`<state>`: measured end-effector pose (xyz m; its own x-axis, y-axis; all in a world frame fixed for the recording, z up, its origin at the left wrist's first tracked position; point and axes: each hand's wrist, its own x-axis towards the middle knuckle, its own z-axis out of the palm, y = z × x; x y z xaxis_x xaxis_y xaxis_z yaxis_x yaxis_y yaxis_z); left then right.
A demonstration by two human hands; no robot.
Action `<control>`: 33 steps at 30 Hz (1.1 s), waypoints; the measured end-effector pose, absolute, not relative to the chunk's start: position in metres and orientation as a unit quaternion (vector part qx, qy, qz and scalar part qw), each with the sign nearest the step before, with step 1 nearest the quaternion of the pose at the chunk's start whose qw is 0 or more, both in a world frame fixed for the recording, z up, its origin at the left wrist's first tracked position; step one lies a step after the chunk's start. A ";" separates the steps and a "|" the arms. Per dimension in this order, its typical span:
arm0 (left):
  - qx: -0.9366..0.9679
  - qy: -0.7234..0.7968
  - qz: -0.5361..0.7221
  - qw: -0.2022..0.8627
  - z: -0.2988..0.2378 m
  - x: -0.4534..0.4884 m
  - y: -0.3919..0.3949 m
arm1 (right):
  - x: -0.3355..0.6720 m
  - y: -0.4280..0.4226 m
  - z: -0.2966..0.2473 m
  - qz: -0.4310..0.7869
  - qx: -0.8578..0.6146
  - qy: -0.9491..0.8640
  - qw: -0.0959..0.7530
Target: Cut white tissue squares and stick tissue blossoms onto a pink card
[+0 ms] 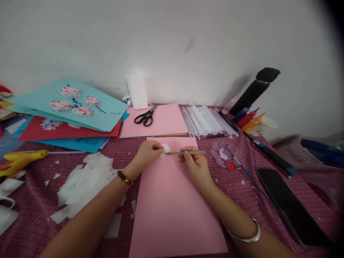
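A pink paper sheet (172, 200) lies in front of me on the red checked tablecloth (34, 222). My left hand (147, 152) is closed in a pinch on a small white tissue tuft (166, 148) near the sheet's far edge. My right hand (195, 163) grips a thin wooden stick (188, 153) held level, its tip touching the tuft. A bead bracelet is on my left wrist, a silver bangle on my right.
Black scissors (146, 116) lie on another pink sheet (166, 122). White tissue scraps (86, 179) and a yellow glue gun (21, 159) lie left. Coloured sheets with tissue flowers (70, 104) are stacked far left. Clear glue sticks (206, 120), a paint palette (225, 156), bottles (248, 120) and a phone (290, 206) are at right.
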<state>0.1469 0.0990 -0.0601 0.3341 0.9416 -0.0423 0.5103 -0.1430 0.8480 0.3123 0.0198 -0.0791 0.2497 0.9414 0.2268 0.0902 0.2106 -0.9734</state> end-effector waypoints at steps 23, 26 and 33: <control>0.711 0.485 0.347 0.373 -0.073 0.136 0.106 | 0.312 0.019 -0.083 0.315 -0.530 -0.556 0.557; 0.712 0.482 0.347 0.375 -0.073 0.135 0.107 | 0.312 0.020 -0.081 0.322 -0.530 -0.550 0.560; 0.698 0.482 0.346 0.401 -0.076 0.137 0.106 | 0.318 0.018 -0.080 0.370 -0.506 -0.457 0.631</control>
<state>0.1374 0.1056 -0.0755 0.2968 0.9501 0.0965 0.3955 -0.2143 0.8931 0.3179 0.0182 -0.0800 0.3091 0.9292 0.2024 -0.0045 0.2143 -0.9768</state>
